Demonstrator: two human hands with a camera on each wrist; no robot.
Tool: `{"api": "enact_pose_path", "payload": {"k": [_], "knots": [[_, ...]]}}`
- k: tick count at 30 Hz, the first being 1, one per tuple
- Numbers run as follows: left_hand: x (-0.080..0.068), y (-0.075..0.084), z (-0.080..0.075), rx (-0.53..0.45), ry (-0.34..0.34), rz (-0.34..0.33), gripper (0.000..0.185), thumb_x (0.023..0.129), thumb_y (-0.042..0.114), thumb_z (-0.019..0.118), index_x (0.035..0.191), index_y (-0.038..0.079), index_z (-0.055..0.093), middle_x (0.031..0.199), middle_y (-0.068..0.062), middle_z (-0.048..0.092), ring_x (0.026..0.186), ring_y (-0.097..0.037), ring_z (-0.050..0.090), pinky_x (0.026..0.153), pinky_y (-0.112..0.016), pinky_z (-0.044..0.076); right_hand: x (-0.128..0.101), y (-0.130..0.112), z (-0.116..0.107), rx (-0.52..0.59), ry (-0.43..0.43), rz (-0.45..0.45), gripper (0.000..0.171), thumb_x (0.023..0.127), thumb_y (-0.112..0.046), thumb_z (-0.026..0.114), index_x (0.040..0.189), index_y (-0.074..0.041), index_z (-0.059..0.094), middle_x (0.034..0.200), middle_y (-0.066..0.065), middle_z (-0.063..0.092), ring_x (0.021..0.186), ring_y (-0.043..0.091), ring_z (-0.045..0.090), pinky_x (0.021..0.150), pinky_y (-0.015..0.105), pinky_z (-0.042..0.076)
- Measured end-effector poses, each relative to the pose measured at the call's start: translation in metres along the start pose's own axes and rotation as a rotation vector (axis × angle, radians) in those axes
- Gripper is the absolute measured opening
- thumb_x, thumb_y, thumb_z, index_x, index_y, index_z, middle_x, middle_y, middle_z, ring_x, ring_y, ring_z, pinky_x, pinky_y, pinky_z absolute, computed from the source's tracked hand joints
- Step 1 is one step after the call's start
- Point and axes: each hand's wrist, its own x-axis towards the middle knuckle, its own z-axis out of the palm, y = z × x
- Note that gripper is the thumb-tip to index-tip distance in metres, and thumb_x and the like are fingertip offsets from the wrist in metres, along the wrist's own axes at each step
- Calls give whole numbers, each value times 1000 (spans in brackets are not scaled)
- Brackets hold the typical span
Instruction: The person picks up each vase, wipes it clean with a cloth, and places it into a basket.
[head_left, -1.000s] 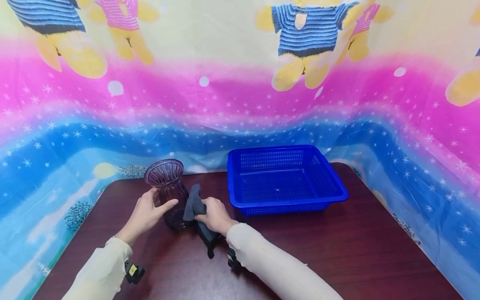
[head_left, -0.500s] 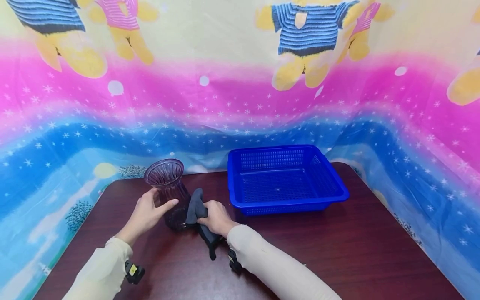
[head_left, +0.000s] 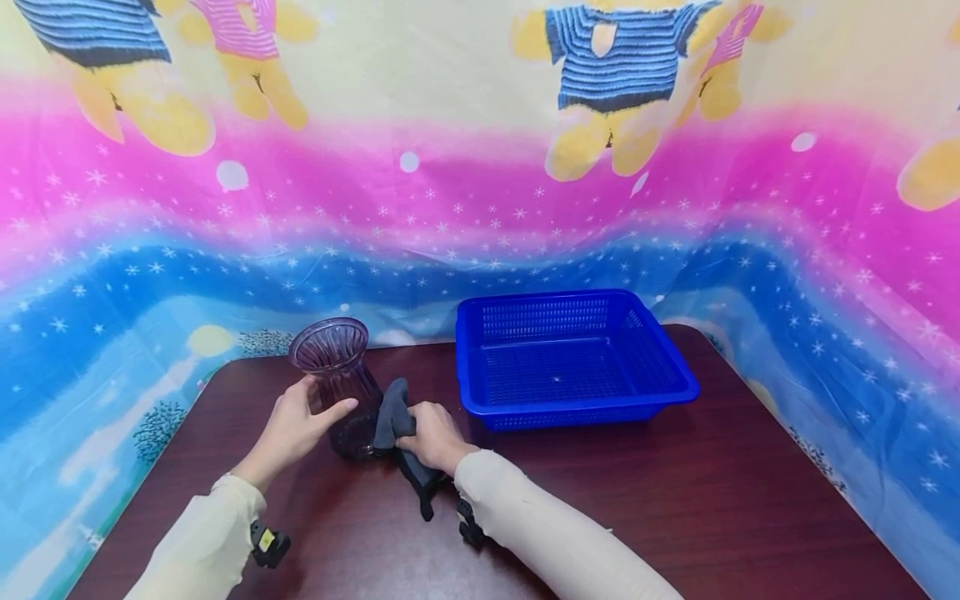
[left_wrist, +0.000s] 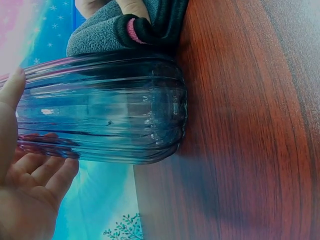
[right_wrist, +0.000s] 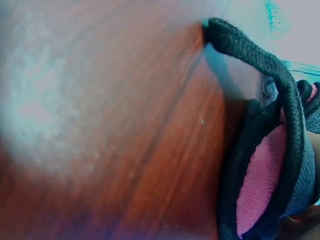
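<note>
A purple-tinted, ribbed glass vase [head_left: 351,431] with a flared rim stands on the table, leaning slightly in the head view. My left hand [head_left: 294,425] grips it below the neck, thumb on the near side and fingers round the far side. In the left wrist view the clear base of the vase [left_wrist: 110,110] meets the wood. My right hand [head_left: 437,435] holds a bunched dark grey cloth [head_left: 390,414] against the vase's right side. The right wrist view shows the cloth's pink underside [right_wrist: 262,182] and black edging; most of the right hand is out of sight there.
A blue plastic basket [head_left: 577,412] with mesh walls stands at the back right, beyond the right hand. The dark wood table [head_left: 600,517] ends at a printed cloth backdrop [head_left: 420,217] behind and at the sides.
Over the last second my right hand has shifted the cloth slightly down and to the right along the vase. The left hand and the vase have stayed in place.
</note>
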Motion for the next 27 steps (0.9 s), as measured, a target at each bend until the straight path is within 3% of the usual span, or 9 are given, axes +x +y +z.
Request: {"api": "enact_pose_path", "payload": {"k": [15, 27], "knots": [[0, 0, 0, -6, -9, -2, 67, 94, 39, 71, 138, -7, 50, 131, -33, 63, 122, -46, 63, 99, -57, 53, -1, -2, -1, 38, 14, 8, 28, 81, -21, 84, 108, -16, 78, 97, 1, 77, 83, 10, 64, 71, 22, 49], [0, 0, -1, -3, -9, -6, 67, 94, 40, 71, 139, -6, 50, 130, -32, 64, 121, -44, 63, 99, -56, 53, 1, -10, -10, 50, 11, -3, 22, 82, -24, 83, 103, -17, 79, 87, -4, 74, 73, 6, 55, 66, 19, 44]]}}
